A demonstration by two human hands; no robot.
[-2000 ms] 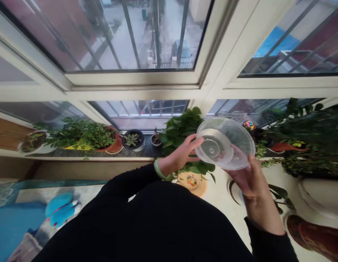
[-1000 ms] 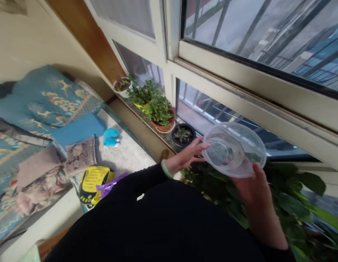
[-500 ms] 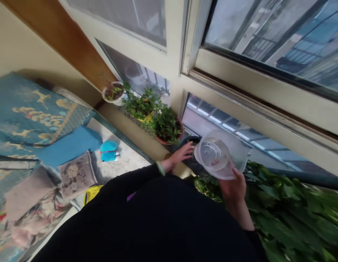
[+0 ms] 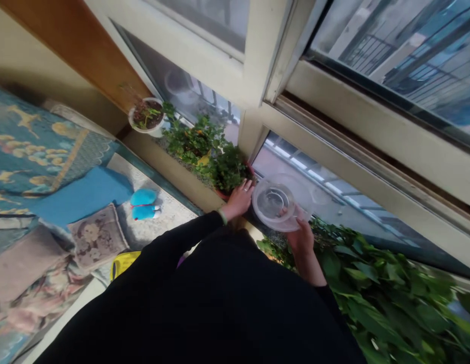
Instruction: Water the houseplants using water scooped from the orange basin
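Observation:
My right hand grips a clear plastic tub by its near right side, fingers and thumb at its edge. A wide translucent piece shows behind the tub; I cannot tell whether it is a lid or a second vessel. My left hand, with a pale green band at the wrist, reaches to the near edge of a reddish pot with a leafy plant. Its fingers are stretched out and hold nothing visible; whether they touch the pot's rim is unclear.
Left of it stand another leafy plant and a white pot along the window. Large green leaves crowd the right. On the left, a sofa carries a blue cushion, a flowered cushion and a blue plush item.
The tub in my right hand has moved left and sits more level in view. My left hand has gone from beside the tub to the reddish pot. The camera view has shifted slightly.

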